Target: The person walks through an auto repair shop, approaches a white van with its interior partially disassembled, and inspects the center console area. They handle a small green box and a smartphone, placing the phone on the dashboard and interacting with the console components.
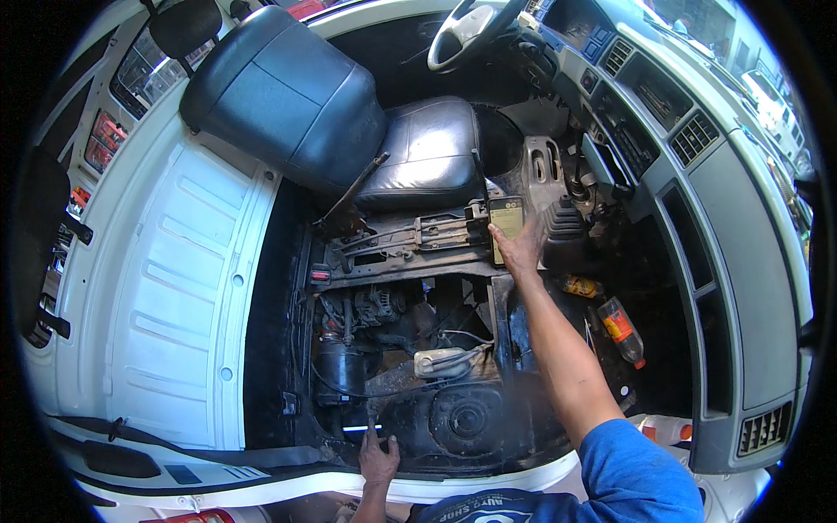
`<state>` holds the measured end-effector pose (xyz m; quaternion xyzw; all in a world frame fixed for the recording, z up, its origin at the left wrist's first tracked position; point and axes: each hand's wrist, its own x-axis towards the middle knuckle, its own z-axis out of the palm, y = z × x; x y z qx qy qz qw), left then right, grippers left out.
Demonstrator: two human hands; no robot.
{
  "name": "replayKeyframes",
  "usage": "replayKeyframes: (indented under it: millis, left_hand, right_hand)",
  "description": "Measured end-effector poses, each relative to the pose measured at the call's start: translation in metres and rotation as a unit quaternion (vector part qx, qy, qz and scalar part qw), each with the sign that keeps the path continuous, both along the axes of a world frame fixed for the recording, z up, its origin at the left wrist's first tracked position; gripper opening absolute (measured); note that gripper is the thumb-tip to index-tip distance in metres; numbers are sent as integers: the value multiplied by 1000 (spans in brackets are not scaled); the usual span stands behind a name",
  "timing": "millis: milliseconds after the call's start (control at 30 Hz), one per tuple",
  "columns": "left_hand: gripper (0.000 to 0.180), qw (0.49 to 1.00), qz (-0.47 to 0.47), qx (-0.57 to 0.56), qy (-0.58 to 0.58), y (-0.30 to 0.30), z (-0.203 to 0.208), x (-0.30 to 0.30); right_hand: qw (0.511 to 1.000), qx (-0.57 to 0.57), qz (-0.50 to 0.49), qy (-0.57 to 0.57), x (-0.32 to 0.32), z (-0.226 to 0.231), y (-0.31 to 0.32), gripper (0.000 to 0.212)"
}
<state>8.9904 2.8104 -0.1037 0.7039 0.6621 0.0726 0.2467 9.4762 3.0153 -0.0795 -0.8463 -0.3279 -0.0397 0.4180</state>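
My right hand [521, 250] grips a phone [506, 218] with a yellowish screen, beside the bare center rail of the cab floor. My left hand [378, 459] is low by the door sill, its index finger stretched forward and its thumb apart, with no object visible in it. A thin bright white strip [362, 428] lies just past that fingertip. Between my hands an uncovered engine bay shows an alternator [378, 307], a dark cylinder [340, 368] and a pale plastic reservoir [440, 363] with hoses.
Across the bay stands a black driver's seat [427, 148], with a steering wheel [466, 35] beyond it. A gear lever boot [565, 218] is right of the phone. Bottles [621, 333] lie in the footwell under the grey dashboard [741, 200]. A white ribbed panel [179, 296] is at left.
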Motion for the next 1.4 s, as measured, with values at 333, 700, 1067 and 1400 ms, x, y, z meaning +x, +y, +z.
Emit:
replayKeyframes:
  millis: [333, 700, 1067, 1400]
  left_hand:
    - [77, 1000, 6, 2, -3, -5, -3, -12]
    - [74, 1000, 6, -8, -11, -3, -6, -10]
    - [76, 999, 22, -39, -24, -1, 1, -5]
    - [72, 999, -10, 9, -30, -2, 0, -8]
  right_hand:
    - [997, 70, -16, 33, 18, -18, -2, 63]
    - [998, 50, -13, 38, 7, -21, -15, 50]
    - [996, 45, 8, 71, -3, -24, -20, 53]
    - [989, 89, 7, 118, 21, -21, -27, 40]
